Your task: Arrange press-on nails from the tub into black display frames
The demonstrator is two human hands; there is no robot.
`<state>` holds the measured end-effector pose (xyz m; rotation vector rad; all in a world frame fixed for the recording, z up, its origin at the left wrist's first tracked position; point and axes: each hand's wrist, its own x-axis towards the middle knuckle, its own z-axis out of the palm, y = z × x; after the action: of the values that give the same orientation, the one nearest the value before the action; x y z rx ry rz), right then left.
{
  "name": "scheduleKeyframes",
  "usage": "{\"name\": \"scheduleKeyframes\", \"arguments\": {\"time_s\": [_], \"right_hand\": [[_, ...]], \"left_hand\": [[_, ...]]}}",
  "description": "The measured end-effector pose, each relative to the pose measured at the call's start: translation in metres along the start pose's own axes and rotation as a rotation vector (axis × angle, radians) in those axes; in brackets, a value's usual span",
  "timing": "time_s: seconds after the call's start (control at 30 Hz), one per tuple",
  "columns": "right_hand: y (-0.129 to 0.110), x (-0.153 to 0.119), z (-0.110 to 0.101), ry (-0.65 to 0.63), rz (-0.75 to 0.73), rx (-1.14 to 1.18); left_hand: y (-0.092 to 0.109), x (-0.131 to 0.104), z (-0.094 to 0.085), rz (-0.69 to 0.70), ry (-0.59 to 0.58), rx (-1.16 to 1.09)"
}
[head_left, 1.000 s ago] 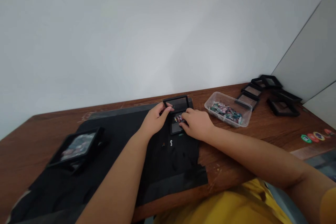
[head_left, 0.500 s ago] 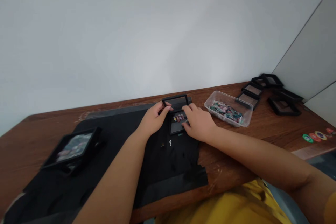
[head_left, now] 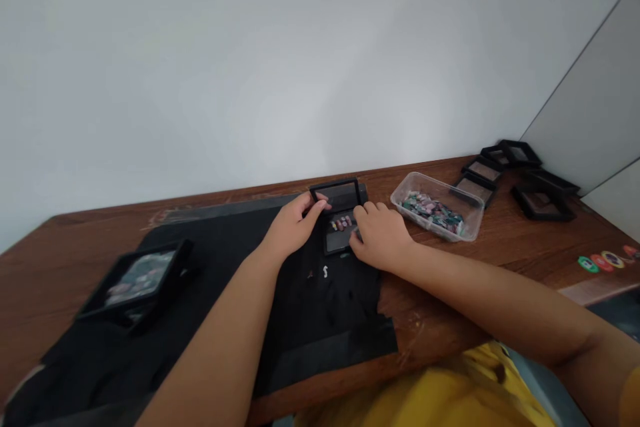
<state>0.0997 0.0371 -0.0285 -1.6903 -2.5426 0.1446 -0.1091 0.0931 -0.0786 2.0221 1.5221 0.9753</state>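
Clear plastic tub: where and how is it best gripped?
Probably the right-end rim of the clear plastic tub, from the near right: it stands upright, rim above the small pieces, with a black frame close behind and the right hand near its left end.

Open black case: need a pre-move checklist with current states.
1. Lid raised: ok, tilted up behind the base.
2. Left hand at the lid's left edge: ok.
3. Right hand free of small pieces: cannot tell; its fingertips are at the base's right side.
4. Row of pieces inside the base: ok, a short row toward the lid.
5. Mat free of loose pieces: not ok, a white piece lies in front of the base.
6. Plastic tub upright: ok.
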Motion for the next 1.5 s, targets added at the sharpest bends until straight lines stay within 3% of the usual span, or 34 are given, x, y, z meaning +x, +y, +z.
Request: {"name": "scheduleKeyframes", "arguments": {"time_s": [0.6, 0.9, 1.5], "right_hand": [[0.004, 0.0042, -0.0028, -0.06, -0.096, -0.036], [0.0071, 0.0069, 0.0021, 0.005, -0.156, -0.058], [0.0033, 0.0044, -0.0017, -0.017, -0.097, -0.09]], "left_hand": [[0.0002, 0.0002, -0.0007, 0.002, -0.008, 0.03], [0.0023, -0.0003, -0.0005, 0.005, -0.006, 0.037], [0.0033, -0.0007, -0.0024, 0.002, -0.025, 0.055]]}}
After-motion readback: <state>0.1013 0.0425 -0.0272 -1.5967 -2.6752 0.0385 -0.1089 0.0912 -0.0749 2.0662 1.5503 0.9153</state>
